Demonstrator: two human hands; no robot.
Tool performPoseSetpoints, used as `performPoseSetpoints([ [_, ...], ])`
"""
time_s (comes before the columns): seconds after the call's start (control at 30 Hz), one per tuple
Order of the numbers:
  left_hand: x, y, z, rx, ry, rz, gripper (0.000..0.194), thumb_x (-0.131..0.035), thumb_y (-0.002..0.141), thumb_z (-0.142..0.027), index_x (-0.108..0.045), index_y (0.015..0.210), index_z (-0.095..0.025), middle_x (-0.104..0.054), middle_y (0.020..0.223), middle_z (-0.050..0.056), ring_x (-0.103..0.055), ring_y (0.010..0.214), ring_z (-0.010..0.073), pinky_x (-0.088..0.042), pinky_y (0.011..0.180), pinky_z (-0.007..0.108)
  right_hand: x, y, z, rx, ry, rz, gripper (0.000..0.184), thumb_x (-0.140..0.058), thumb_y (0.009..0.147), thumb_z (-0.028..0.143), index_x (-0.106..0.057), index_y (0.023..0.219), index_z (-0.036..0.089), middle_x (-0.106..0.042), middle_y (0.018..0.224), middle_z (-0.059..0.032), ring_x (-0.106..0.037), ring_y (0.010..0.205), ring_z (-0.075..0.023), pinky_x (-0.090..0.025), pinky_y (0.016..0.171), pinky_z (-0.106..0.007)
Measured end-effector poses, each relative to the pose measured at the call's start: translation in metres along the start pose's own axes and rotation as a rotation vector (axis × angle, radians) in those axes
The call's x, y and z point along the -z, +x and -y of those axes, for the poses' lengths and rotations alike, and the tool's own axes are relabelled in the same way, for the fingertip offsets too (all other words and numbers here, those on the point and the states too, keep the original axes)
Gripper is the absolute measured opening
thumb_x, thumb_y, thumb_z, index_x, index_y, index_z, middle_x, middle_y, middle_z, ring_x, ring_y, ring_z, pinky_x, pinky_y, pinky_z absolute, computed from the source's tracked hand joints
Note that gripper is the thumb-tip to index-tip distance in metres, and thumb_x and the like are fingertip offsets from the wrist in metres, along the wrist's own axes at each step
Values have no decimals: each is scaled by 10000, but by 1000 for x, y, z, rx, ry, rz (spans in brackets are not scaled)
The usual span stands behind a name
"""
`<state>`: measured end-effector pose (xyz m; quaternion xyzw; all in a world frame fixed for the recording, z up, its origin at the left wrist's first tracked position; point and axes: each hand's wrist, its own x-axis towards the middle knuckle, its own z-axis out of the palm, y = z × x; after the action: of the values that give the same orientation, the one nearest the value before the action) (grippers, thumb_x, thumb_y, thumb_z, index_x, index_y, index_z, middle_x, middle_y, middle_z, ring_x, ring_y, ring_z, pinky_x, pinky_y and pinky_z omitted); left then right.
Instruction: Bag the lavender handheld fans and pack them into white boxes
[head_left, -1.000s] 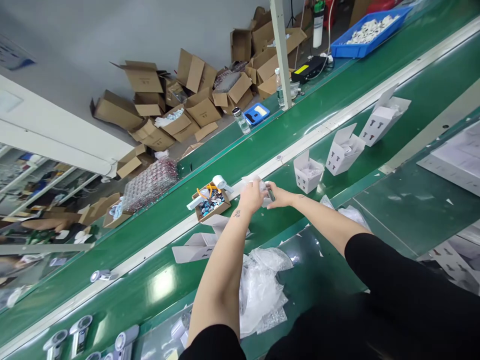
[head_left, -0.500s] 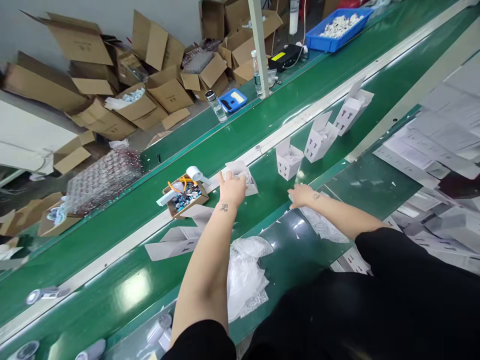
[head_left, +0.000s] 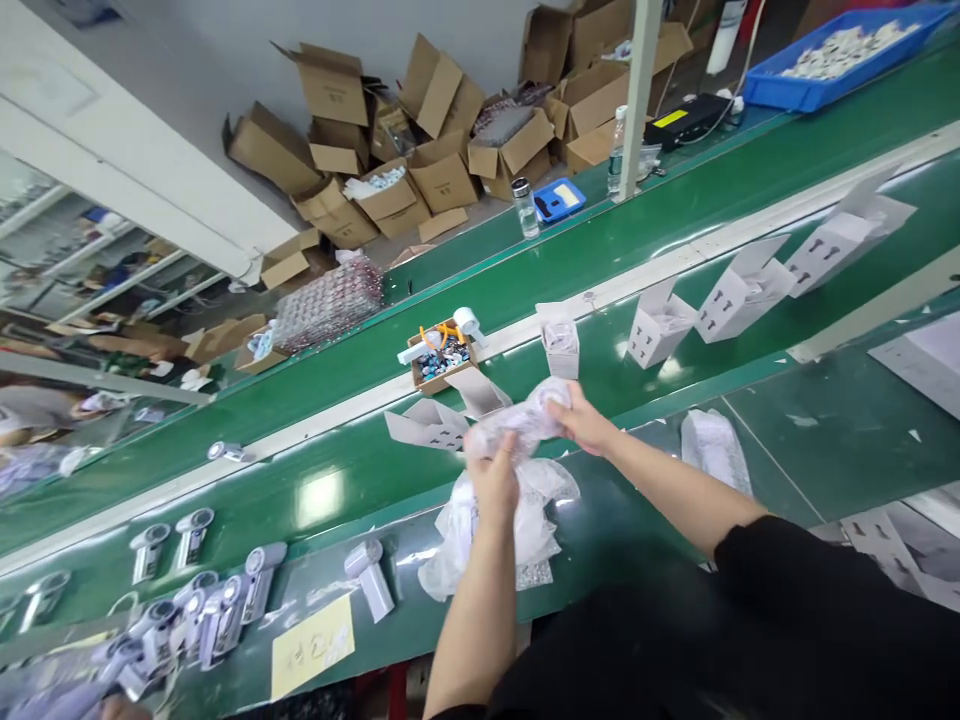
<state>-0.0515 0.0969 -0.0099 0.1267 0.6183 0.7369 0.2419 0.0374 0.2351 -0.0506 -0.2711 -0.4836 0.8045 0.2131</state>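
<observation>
Both hands on a wrapped parcel, held over the near edge of the belt (head_left: 322, 490). The left hand (head_left: 495, 482) grips the left end of the parcel (head_left: 517, 422); the right hand (head_left: 586, 418) closes on its rounded right end, so each grip is narrowed on film rather than wide. The contents are blurred by the wrap. For good handling, the ends are best supported evenly and pressed lightly, with loose film gathered under the fingers, since slick wrap could slide. Edges: the flaps of the open box (head_left: 425, 425) stand just beyond the parcel's left end, whether touching cannot be told; the filled box (head_left: 561, 350) stands just beyond its right end. Below lies the pile of bags (head_left: 540, 500), whose loose edges could snag the left wrist. Open room: bare belt runs between the filled box and the row of boxes (head_left: 660, 325) to the right, and bare worktop (head_left: 622, 500) lies beneath the right forearm, short of the wrapped piece (head_left: 714, 448).
</observation>
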Motion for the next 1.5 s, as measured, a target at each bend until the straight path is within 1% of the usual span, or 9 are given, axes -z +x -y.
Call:
performPoseSetpoints([
  [0.17, 40, 79, -67, -293, 90, -307, 347, -712, 623, -352, -565, 883, -176, -604, 828, 7, -598, 749, 142, -497, 757, 312, -26, 67, -1, 214, -359, 393, 591, -687, 704, 478, -476, 1210, 257, -328, 1423, -87, -335, 1315, -267, -354, 1032, -452],
  [0.3, 53, 114, -57, -115, 212, -272, 337, -674, 616, -387, -562, 826, -148, -599, 765, 14, -580, 681, 141, -486, 670, 295, -34, 116, -9, 453, -818, 480, 720, -755, 578, 170, -476, 1242, 175, -266, 1456, -140, -218, 1376, -288, -210, 1118, -422],
  [0.47, 39, 101, -38, -255, 905, -380, 306, -594, 730, -473, -533, 824, -188, -624, 827, 36, -592, 805, 180, -463, 753, 303, -32, 133, -24, 470, -924, 419, 595, -749, 601, 259, -483, 1127, 178, -448, 1251, -110, -457, 1173, -266, -365, 1002, -422],
  [0.67, -10, 119, -50, -176, 1445, 66, 297, -495, 814, -406, -532, 988, -167, -667, 924, 138, -628, 925, 276, -457, 776, 348, -23, 125, -35, 522, -897, 278, 664, -714, 599, 292, -403, 1173, 169, -447, 1155, -98, -480, 1069, -245, -409, 922, -393],
  [0.9, -15, 135, -54, 83, 1718, 240, 471, -490, 823, -499, -564, 1089, -118, -634, 1063, 208, -608, 992, 323, -455, 818, 404, -28, 115, -28, 465, -945, 405, 650, -646, 566, 168, -377, 1157, 195, -465, 1146, -74, -530, 968, -215, -442, 853, -346],
  [1.1, -1, 77, -16, -349, 1871, 395, 442, -467, 867, -466, -513, 1251, -253, -468, 1345, 146, -335, 1297, 349, -258, 1022, 562, -24, 110, -5, 418, -957, 477, 749, -628, 593, 141, -319, 1275, 180, -433, 1286, -129, -520, 1078, -235, -460, 838, -327],
  [1.2, 11, 65, -13, -373, 1856, 450, 367, -519, 848, -392, -580, 1188, -268, -500, 1335, 105, -245, 1343, 363, -129, 1065, 605, 14, 76, 27, 389, -1025, 376, 646, -637, 666, 221, -403, 1268, 197, -441, 1317, -112, -515, 1109, -243, -449, 870, -330],
  [1.33, 32, 48, -10, -466, 1510, 375, 324, -471, 871, -373, -629, 1115, -228, -619, 1152, 129, -391, 1258, 316, -244, 1063, 506, 113, -7, 53, 1, -1283, -185, 406, -535, 811, 463, -563, 1129, 211, -586, 1074, -111, -564, 1014, -289, -424, 899, -422],
  [1.5, 31, -15, 36, 62, 864, 548, 234, -494, 832, -396, -654, 812, -227, -668, 825, 48, -613, 847, 212, -471, 845, 381, 195, -86, 9, -707, -1363, -482, 710, -725, 622, 462, -516, 1235, 171, -439, 1250, -242, -571, 1020, -374, -446, 825, -480],
])
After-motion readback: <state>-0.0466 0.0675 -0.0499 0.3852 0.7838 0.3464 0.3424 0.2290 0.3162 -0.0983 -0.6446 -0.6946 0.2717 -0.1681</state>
